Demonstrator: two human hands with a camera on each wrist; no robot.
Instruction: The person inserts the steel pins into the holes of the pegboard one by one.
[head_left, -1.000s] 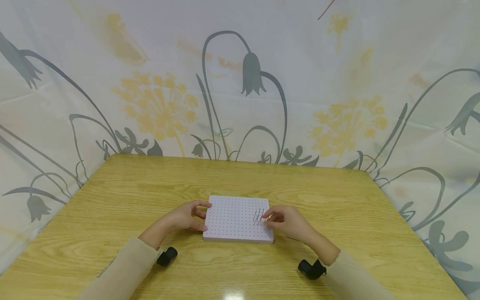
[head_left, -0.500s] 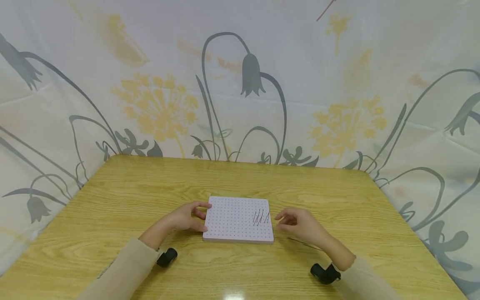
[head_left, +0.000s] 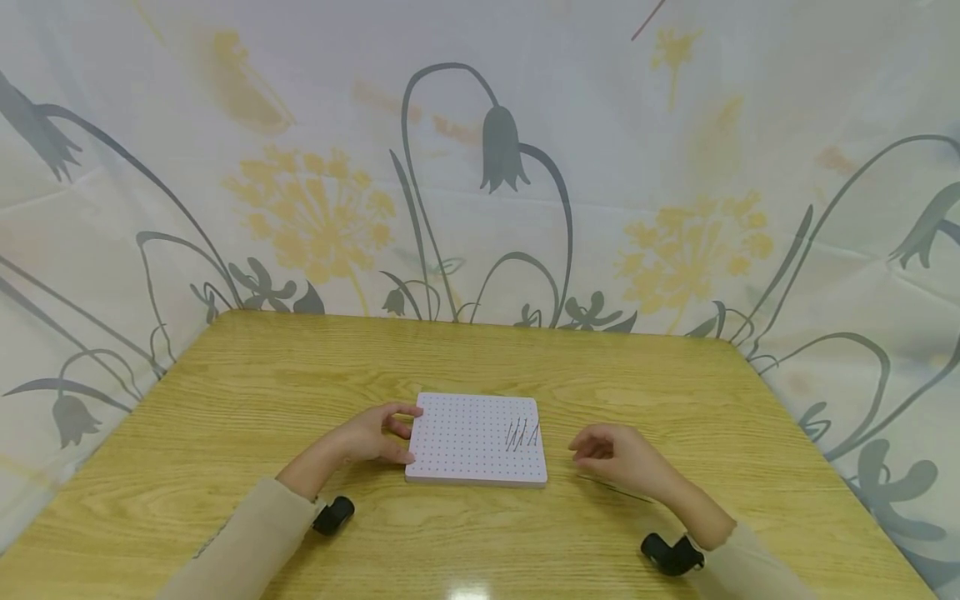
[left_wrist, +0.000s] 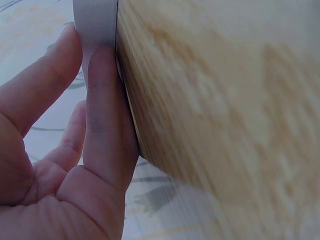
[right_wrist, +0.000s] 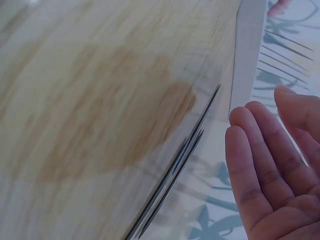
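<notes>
The left hand (head_left: 369, 433), thumb and forefinger spread, touches the left edge of a white rectangular dotted board (head_left: 461, 437) on the yellow wood-grain worktop (head_left: 480, 358). Thin dark rods (head_left: 521, 435) stand in its right part. Farther right, the right hand (head_left: 626, 458), thumb apart from loosely bent fingers, hovers near loose pointed dark rods (right_wrist: 170, 185).

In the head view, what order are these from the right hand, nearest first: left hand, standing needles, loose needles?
1. Loose needles: on the table, by the right hand.
2. Standing needles: toward the right of the board.
3. Left hand: at the board's left edge.
</notes>
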